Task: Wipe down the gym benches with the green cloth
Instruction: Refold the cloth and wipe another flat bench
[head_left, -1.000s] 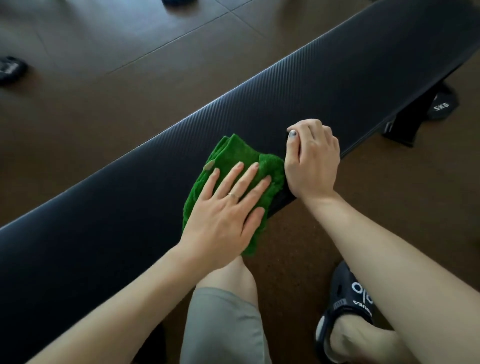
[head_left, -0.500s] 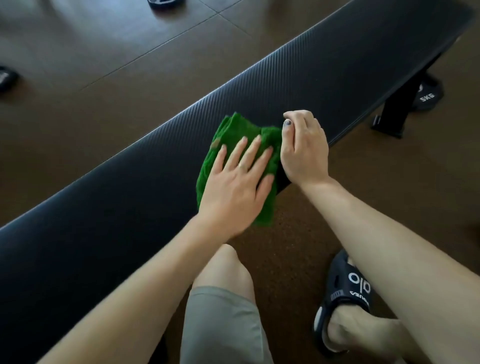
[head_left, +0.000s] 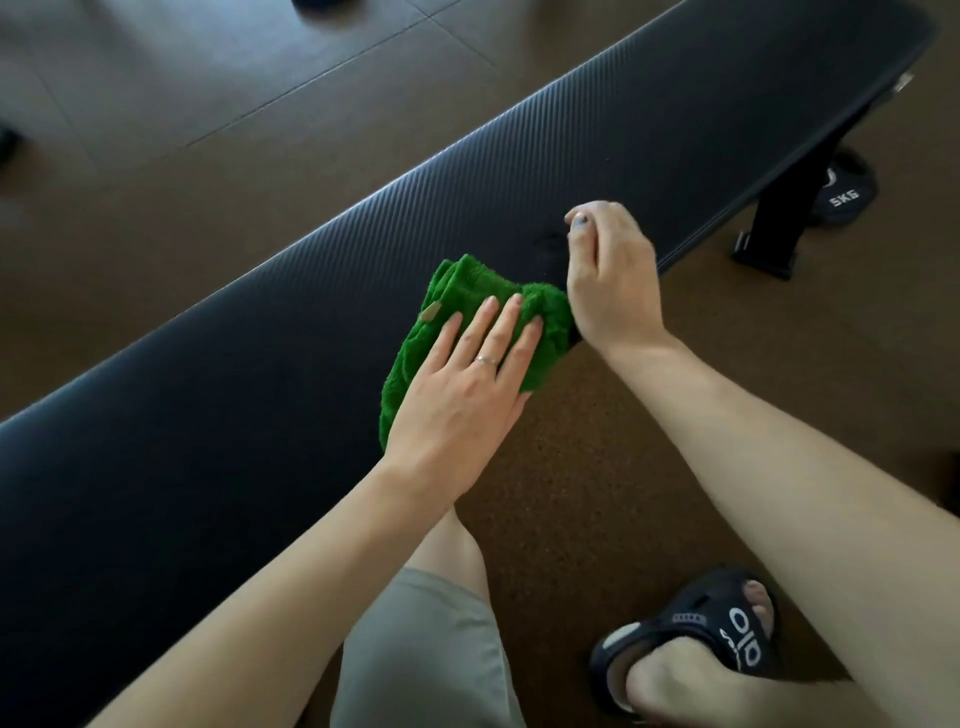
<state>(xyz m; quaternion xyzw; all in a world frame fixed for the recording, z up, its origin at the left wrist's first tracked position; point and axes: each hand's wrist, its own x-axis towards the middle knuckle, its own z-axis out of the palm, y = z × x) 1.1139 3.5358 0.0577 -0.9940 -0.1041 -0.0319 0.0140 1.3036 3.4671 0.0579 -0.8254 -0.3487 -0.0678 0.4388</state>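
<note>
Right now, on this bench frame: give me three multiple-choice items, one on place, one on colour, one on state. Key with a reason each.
1. Where does the green cloth lie?
A. on the floor
B. on the bench pad, at its near edge
C. on the slipper

2. What colour is the bench pad?
A. black
B. red
C. white

3. How is the left hand placed?
A. clenched in a fist above the cloth
B. flat, fingers spread, on the cloth
C. away from the bench

Key: 1 B, the cloth sits on the pad and drapes over its near edge. 2 A, the ribbed pad is black. 3 B, the open palm lies on the cloth, beside the right hand.
</note>
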